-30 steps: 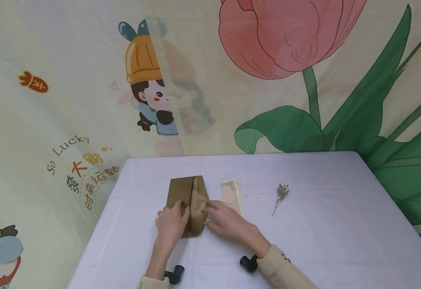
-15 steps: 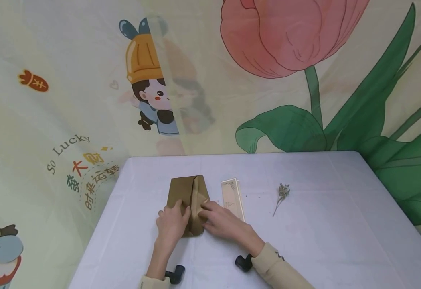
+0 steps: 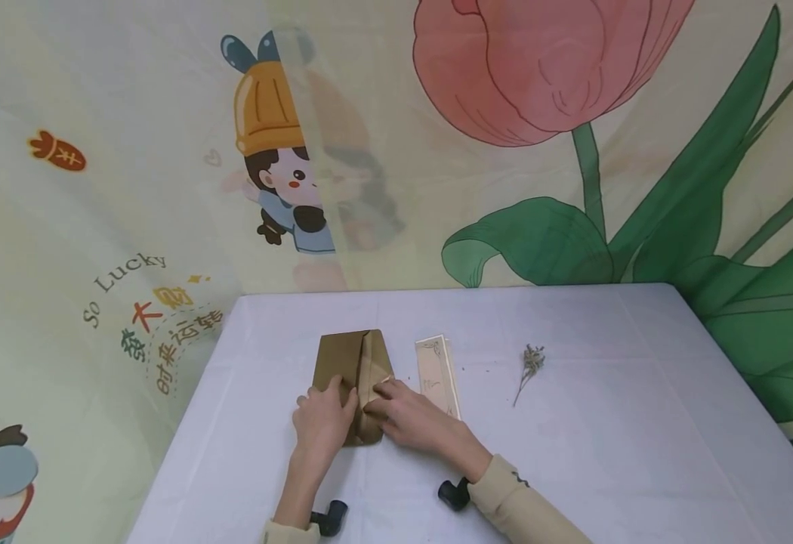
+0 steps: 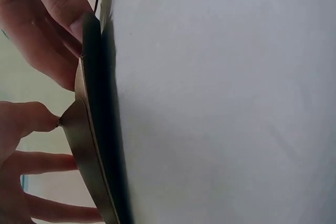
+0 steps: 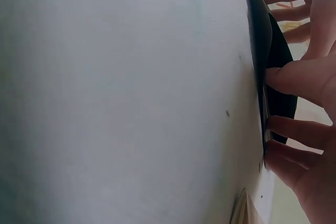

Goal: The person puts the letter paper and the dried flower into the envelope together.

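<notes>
A brown paper envelope (image 3: 338, 353) lies on the table left of centre, with a folded flap (image 3: 371, 351) along its right side. My left hand (image 3: 325, 419) holds its left panel. In the left wrist view the left thumb (image 4: 37, 116) meets the raised edge of that panel, and the fingers lie on its face. My right hand (image 3: 410, 412) grips the flap from the right, fingertips close to the left thumb. The right wrist view shows the right thumb (image 5: 289, 80) at the dark opening, fingers beside it. The inside of the envelope is mostly hidden.
A pale printed card (image 3: 435, 370) lies just right of the envelope, partly behind the right hand. Farther right is a small dried flower sprig (image 3: 529, 366). Tiny dark crumbs dot the white table (image 3: 593, 423). A printed cloth (image 3: 383, 151) hangs behind.
My right hand has slid left across the flap, toward the left thumb, uncovering more of the card. The left hand has stayed in place.
</notes>
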Demonstrator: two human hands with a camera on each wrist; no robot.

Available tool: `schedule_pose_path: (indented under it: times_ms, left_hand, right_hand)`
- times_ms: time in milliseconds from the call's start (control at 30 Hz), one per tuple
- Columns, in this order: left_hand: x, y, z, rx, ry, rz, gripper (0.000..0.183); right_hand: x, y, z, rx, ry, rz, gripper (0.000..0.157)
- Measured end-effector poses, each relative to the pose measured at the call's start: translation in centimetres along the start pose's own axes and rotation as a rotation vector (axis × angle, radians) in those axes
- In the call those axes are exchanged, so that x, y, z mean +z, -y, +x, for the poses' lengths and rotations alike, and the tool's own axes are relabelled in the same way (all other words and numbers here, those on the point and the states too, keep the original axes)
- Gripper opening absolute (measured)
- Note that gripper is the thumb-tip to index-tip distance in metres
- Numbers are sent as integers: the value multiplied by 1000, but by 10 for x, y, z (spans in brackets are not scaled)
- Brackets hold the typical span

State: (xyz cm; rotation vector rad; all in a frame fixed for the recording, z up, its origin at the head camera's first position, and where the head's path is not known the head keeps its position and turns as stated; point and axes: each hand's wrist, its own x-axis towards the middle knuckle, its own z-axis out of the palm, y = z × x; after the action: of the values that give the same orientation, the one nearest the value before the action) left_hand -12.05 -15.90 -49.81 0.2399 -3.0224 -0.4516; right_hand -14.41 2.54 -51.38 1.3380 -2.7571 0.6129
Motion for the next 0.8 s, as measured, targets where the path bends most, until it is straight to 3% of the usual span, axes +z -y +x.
schedule_pose_path:
  times_ms: [300,533,800]
  left_hand:
    - [4,3,-2,31,-37,-51,45]
    - [6,5,-3,159,-19,-80,49]
    - [2,8,-7,269,9,-38,22]
  right_hand:
    - [2,0,-1,-2,10,-5,25]
    - [5,1,1,-11,-15,-1,23]
    - [8,1,1,-51,-69,-7,20]
